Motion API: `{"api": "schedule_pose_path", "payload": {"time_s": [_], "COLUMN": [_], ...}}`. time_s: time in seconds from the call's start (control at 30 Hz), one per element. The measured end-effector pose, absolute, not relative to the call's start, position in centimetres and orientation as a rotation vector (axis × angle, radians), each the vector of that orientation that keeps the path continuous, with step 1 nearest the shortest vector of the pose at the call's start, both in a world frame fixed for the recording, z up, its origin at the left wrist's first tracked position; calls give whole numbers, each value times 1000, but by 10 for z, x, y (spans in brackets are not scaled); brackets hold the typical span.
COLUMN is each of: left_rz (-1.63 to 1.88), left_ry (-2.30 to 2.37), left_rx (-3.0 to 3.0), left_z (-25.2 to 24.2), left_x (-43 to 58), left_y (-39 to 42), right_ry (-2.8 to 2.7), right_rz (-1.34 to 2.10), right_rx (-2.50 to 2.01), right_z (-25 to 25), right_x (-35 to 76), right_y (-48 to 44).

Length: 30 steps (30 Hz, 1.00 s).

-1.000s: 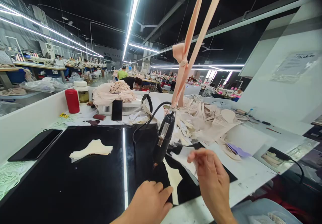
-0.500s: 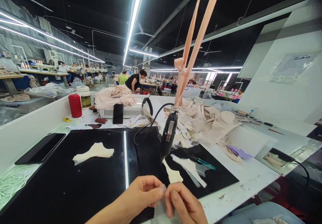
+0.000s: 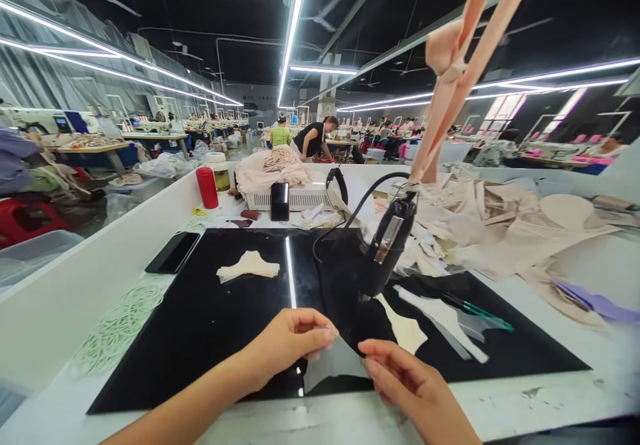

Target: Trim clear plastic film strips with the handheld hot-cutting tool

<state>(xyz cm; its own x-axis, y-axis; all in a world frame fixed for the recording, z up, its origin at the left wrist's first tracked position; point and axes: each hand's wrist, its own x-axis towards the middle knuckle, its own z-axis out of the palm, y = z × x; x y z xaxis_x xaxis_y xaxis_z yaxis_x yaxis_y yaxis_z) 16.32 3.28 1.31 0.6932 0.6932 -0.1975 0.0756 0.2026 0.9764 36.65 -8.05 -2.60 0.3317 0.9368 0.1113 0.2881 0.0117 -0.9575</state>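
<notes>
So, both hands were down at the near edge of the black mat [image 3: 200,325] on the white bench [image 3: 550,398]. The left hand [image 3: 290,341] had its fingertips pinched shut on the left corner of a thin grey fabric piece [image 3: 334,365]. The right hand [image 3: 413,385] was nipping the opposite edge between thumb and fingers, so the piece sat spread between them, low over the mat's front edge. Just behind it hung a black corded hand tool [image 3: 387,245], tilted with its tip down, dangling from a peach fabric strap [image 3: 450,98]. Its tip was near a cream cut piece [image 3: 406,330] lying on the mat. Another cream piece [image 3: 249,266] lay further left on the mat, well apart from the hands. A slim teal tool [image 3: 480,310] was on the mat's right side, with a big heap of beige offcuts [image 3: 500,225] behind it. A dark phone [image 3: 173,253] lay just off the mat's left edge, a tangle of white cord [image 3: 115,325] was near it, and a red cup [image 3: 207,187] stood at the back.
</notes>
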Motion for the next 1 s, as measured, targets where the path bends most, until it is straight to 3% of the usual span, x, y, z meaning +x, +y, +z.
{"api": "schedule_pose_path", "payload": {"time_s": [0.3,0.73,1.0], "left_rz": [517,509,358], "left_ry": [833,994,1036], "left_rx": [1350,1506,1598], "left_z": [12,12,19], "left_x": [143,128,124], "left_y": [38,53,60], "right_ry": [-1120,-1394,-1563], "right_rz": [971,777,606], "right_rx": [-1503,-1654,-1651], "right_z": [-36,-15,-32], "right_x": [355,328,335], "right_y": [-74,-65,-59]}}
